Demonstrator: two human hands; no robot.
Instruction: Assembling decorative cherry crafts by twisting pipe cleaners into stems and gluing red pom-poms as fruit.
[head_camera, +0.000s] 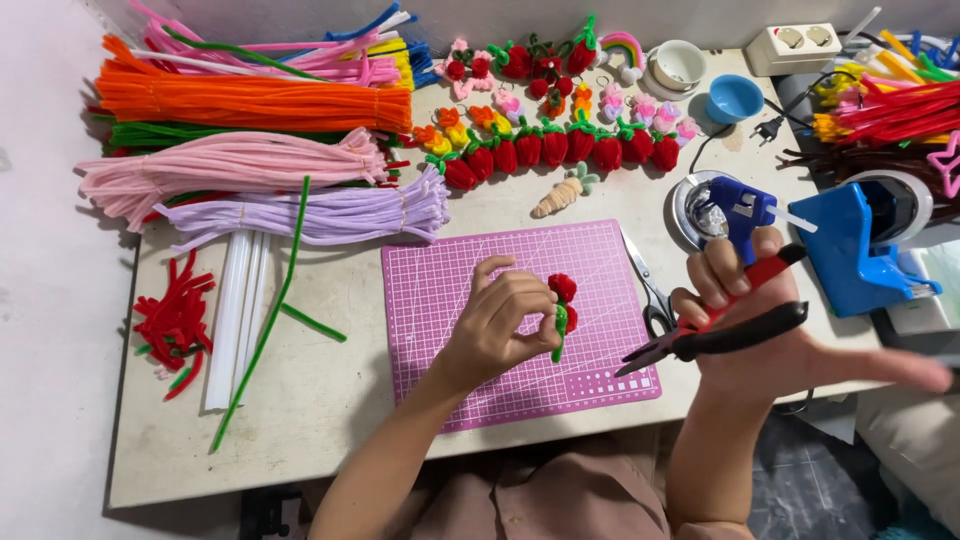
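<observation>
- My left hand (497, 325) pinches a small red pipe-cleaner strawberry (563, 288) by its green stem (559, 330), fingers closed on it, above the pink cutting mat (450, 300).
- My right hand (745, 320) grips the red-and-black pliers (715, 338), fingers wrapped on the handles; the jaws point at the stem and look nearly shut.
- I judge this the trimming or bending step on the stem.
- Next move, I reckon, calls for bringing the plier tip onto the stem end, holding the berry steady.
- A row of finished strawberries (555, 150) lies beyond the mat; scissors (650, 295) lie just beside it.
</observation>
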